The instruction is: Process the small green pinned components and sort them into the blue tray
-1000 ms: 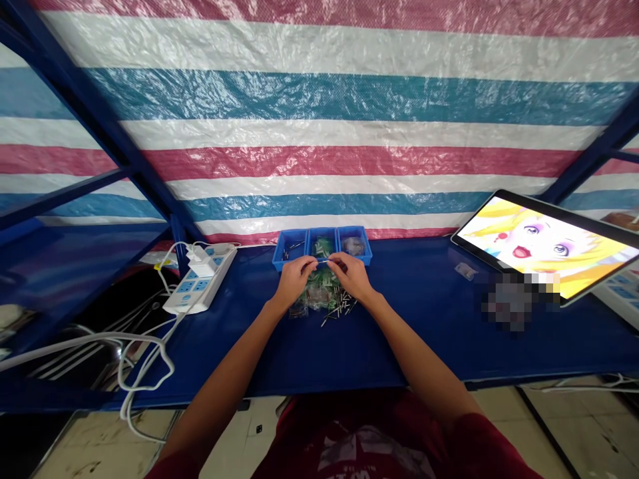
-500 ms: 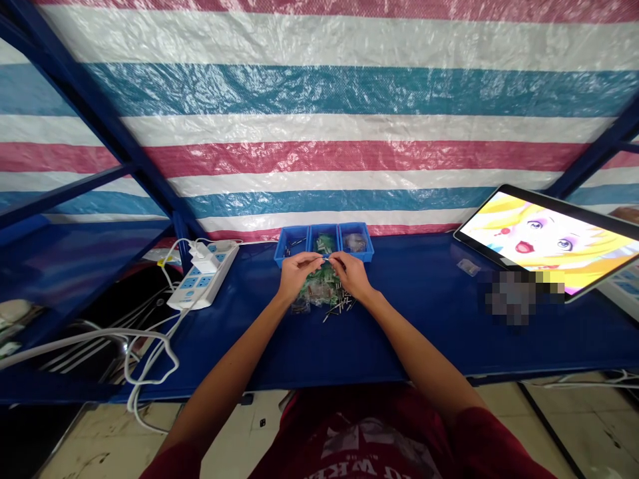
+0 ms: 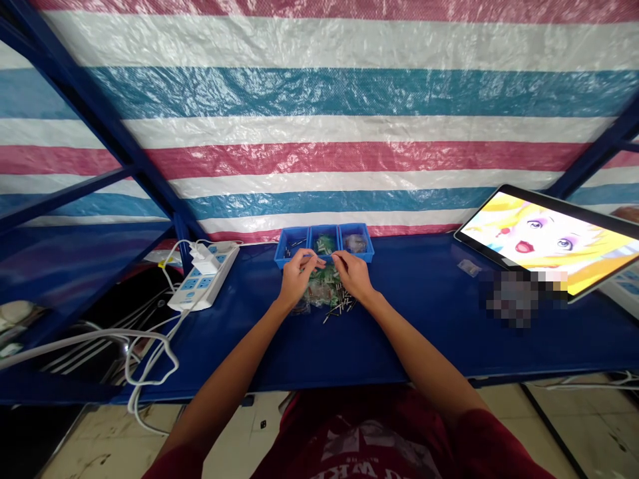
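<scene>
My left hand (image 3: 295, 278) and my right hand (image 3: 354, 273) are close together above a blue table (image 3: 429, 319), fingers pinched around a small part too tiny to name. Beneath them lies a pile of small green parts in clear bags (image 3: 322, 287), with several little metal pins (image 3: 338, 307) scattered beside it. Just behind the hands stand three small blue bins (image 3: 323, 243) in a row; the left one holds dark pins, the middle one green parts, the right one greyish parts.
A white power strip (image 3: 202, 282) with a plugged charger and white cables (image 3: 144, 352) lies at the left. A tablet (image 3: 549, 239) showing a cartoon leans at the right, with a small clear bag (image 3: 468, 267) near it. Striped tarp forms the back wall.
Both hands stay pinched together over the pile, with the fingertips shifting slightly. The view has tilted up a little.
</scene>
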Tool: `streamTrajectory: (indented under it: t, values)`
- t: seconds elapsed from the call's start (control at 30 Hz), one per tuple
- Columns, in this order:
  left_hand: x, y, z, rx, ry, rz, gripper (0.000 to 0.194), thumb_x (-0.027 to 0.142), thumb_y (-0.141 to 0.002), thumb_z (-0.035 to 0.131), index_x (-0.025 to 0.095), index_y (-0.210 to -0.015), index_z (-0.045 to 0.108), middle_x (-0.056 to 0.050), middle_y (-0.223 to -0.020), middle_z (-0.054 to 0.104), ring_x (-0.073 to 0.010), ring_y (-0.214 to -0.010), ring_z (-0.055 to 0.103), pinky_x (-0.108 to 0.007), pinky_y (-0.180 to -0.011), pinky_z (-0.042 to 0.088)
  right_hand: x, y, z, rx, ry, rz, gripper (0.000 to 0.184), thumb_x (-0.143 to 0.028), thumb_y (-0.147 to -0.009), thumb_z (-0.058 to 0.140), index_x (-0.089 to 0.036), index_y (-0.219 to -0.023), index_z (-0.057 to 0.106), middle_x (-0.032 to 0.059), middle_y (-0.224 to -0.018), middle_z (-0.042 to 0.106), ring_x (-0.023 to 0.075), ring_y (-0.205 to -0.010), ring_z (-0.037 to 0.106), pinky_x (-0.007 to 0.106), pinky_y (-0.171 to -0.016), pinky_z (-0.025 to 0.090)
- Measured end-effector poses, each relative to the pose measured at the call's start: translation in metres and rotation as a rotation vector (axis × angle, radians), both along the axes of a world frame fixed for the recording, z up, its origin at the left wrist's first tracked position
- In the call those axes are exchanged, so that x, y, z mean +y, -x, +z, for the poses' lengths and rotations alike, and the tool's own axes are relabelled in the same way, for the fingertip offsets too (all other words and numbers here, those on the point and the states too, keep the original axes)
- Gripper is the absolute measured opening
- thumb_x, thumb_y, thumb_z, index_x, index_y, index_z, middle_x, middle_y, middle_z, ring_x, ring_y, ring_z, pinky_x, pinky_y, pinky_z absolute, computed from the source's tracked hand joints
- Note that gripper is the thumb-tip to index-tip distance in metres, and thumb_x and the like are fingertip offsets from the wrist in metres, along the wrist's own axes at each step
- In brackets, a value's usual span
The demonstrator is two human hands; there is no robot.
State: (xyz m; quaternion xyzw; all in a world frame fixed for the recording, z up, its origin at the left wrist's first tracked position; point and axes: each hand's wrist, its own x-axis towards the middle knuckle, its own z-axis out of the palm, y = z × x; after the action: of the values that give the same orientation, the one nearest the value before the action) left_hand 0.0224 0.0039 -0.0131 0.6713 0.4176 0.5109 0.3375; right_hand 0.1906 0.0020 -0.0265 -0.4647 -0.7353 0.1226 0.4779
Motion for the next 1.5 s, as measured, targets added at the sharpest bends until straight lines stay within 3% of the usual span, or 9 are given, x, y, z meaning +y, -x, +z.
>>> streamTrajectory:
  t: [0.2,0.5,0.7,0.9,1.0,1.13,1.23,1.37,1.5]
  values:
    - [0.004,0.007,0.000,0.348,-0.251,-0.003,0.031,0.043,-0.090,0.053,0.018,-0.096,0.071,-0.006,-0.083,0.069,-0.0182,-0.075,0.064,-0.029,-0.071,0.049,0.000,-0.001,0.000,0.033,-0.016,-0.019,0.034,-0.036,-0.097,0.038,-0.017,-0.098,0.066,0.0067,-0.085,0.070,0.0186,-0.075,0.064,0.027,-0.071,0.045]
    - [-0.003,0.006,0.007,0.076,-0.060,0.016,0.028,0.040,-0.084,0.064,0.016,-0.097,0.070,0.001,-0.054,0.060,-0.0088,-0.042,0.045,-0.022,-0.046,0.039,-0.001,0.001,-0.002,-0.020,-0.068,0.179,0.030,-0.040,-0.096,0.045,-0.019,-0.093,0.066,0.0056,-0.080,0.066,0.0168,-0.071,0.059,0.027,-0.068,0.046]
    - [-0.001,0.005,0.009,-0.041,-0.023,-0.009,0.030,0.042,-0.078,0.069,0.015,-0.089,0.071,-0.002,-0.064,0.066,-0.0126,-0.053,0.058,-0.025,-0.055,0.048,0.001,0.001,-0.004,-0.013,-0.052,0.154,0.038,-0.041,-0.099,0.035,-0.018,-0.083,0.061,0.0051,-0.076,0.064,0.0164,-0.069,0.058,0.026,-0.067,0.043]
    - [-0.001,0.008,0.009,0.213,-0.138,-0.017,0.029,0.042,-0.084,0.061,0.016,-0.073,0.069,-0.002,-0.064,0.066,-0.0137,-0.056,0.057,-0.025,-0.059,0.046,0.001,0.001,-0.003,-0.009,0.003,0.135,0.048,-0.044,-0.100,0.030,-0.020,-0.068,0.055,0.0016,-0.061,0.057,0.0144,-0.058,0.055,0.025,-0.062,0.039]
    - [0.000,0.009,0.009,0.320,-0.209,0.120,0.033,0.041,-0.086,0.058,0.017,-0.064,0.064,0.001,-0.053,0.056,-0.0112,-0.051,0.050,-0.023,-0.057,0.040,-0.001,0.000,0.000,0.024,0.028,0.087,0.051,-0.046,-0.100,0.027,-0.020,-0.068,0.057,0.0017,-0.060,0.058,0.0146,-0.059,0.056,0.025,-0.062,0.039]
    - [0.011,0.013,0.005,0.092,-0.053,0.402,0.044,0.045,-0.086,0.056,0.017,-0.052,0.051,0.003,-0.046,0.044,-0.0090,-0.045,0.041,-0.022,-0.049,0.034,-0.002,-0.002,0.004,0.062,0.034,0.031,0.052,-0.046,-0.100,0.026,-0.019,-0.072,0.061,0.0019,-0.061,0.058,0.0152,-0.061,0.058,0.025,-0.064,0.041]
    - [0.025,0.018,0.002,-0.229,0.188,0.482,0.044,0.051,-0.079,0.061,0.017,-0.053,0.049,0.004,-0.045,0.042,-0.0072,-0.039,0.037,-0.021,-0.041,0.029,-0.002,-0.002,0.004,0.052,0.036,0.028,0.053,-0.046,-0.100,0.026,-0.019,-0.071,0.061,0.0019,-0.061,0.059,0.0149,-0.060,0.058,0.025,-0.064,0.041]
    - [0.035,0.022,0.002,-0.375,0.364,0.422,0.046,0.059,-0.072,0.065,0.013,-0.070,0.059,0.001,-0.053,0.053,-0.0068,-0.037,0.042,-0.019,-0.036,0.022,-0.002,-0.001,0.004,0.036,0.026,0.029,0.052,-0.045,-0.100,0.027,-0.018,-0.071,0.061,0.0021,-0.061,0.060,0.0152,-0.061,0.059,0.025,-0.064,0.040]
    - [0.031,0.023,0.003,-0.236,0.306,0.276,0.050,0.060,-0.079,0.056,0.012,-0.089,0.066,-0.004,-0.062,0.063,-0.0090,-0.040,0.048,-0.020,-0.037,0.025,0.000,-0.002,0.003,0.014,0.029,-0.005,0.050,-0.042,-0.100,0.029,-0.019,-0.069,0.060,0.0027,-0.061,0.061,0.0158,-0.061,0.060,0.025,-0.064,0.040]
